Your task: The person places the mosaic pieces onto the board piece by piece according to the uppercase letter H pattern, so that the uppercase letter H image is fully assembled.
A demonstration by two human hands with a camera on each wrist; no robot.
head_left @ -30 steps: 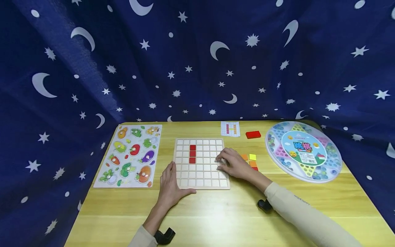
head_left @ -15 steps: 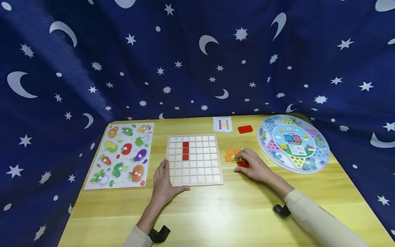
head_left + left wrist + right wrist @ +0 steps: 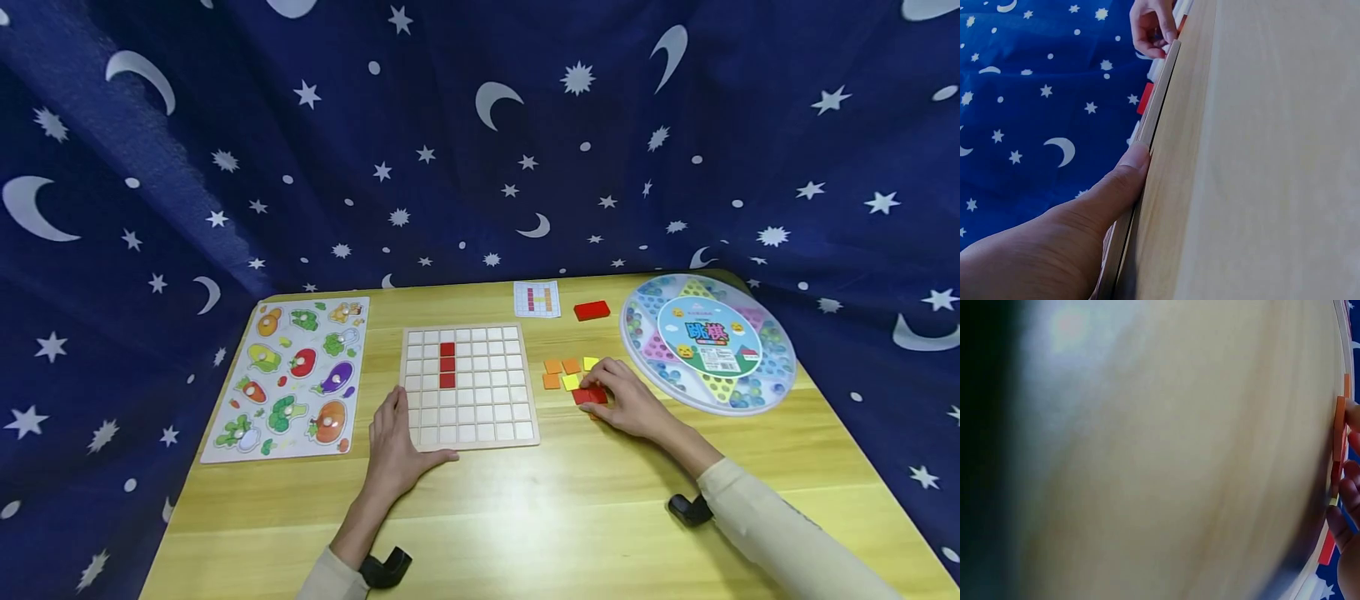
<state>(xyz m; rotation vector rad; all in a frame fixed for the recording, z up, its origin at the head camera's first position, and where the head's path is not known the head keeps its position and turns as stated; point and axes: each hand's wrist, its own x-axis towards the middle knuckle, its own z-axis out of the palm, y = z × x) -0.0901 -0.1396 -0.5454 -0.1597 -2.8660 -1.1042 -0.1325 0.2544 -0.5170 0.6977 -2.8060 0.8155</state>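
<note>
The left hand [image 3: 393,450] lies along the left edge and near corner of a wooden grid board [image 3: 480,408], its thumb stretched along the front edge. Seen from the left wrist, that thumb [image 3: 1113,190] presses the board's side. A column of red tiles [image 3: 447,364] sits in the board's grid. Right of the board, the right hand [image 3: 630,404] curls thumb and fingers about a red tile [image 3: 597,395], with another red tile [image 3: 581,397] beside it. Yellow tile [image 3: 571,382] and orange tiles [image 3: 552,381] lie close by. The right wrist view shows fingers [image 3: 1350,494] at the tile edges.
A pattern card [image 3: 537,299] and a red block [image 3: 592,311] lie behind the tiles. At right is a round Chinese checkers set [image 3: 708,337], at left a vegetable peg puzzle [image 3: 288,375]. A star-patterned curtain [image 3: 450,150] hangs behind the table.
The right hand moved from the board's right edge to the loose tiles, where a yellow tile now lies apart from its fingers. The left hand stays on the board; the head view shifted.
</note>
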